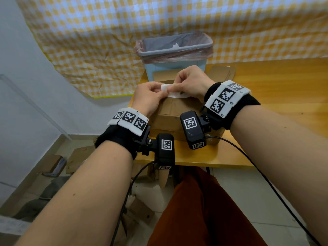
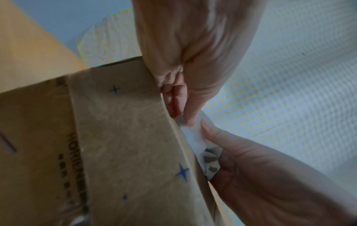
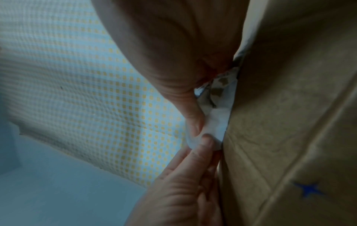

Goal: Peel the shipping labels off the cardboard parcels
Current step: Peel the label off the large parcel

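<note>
A brown cardboard parcel (image 1: 177, 112) with blue stars on its tape (image 2: 125, 137) (image 3: 289, 122) stands at the near left end of the wooden table. A white shipping label (image 1: 174, 94) is partly lifted off its top far edge, with torn cardboard bits on its sticky side (image 2: 193, 136) (image 3: 216, 122). My left hand (image 1: 160, 92) (image 2: 185, 120) (image 3: 206, 142) pinches the label's curled left end. My right hand (image 1: 173, 87) (image 2: 206, 128) (image 3: 195, 126) pinches the same end just beside it. The rest of the label is hidden under my right hand.
A blue bin (image 1: 175, 50) with a pink liner stands behind the parcel, a white scrap inside. Another cardboard box (image 1: 165, 75) and a flattened one (image 1: 222, 71) lie between them. The table (image 1: 275, 89) runs off to the right. Cardboard pieces (image 1: 79, 157) lie on the floor at the left.
</note>
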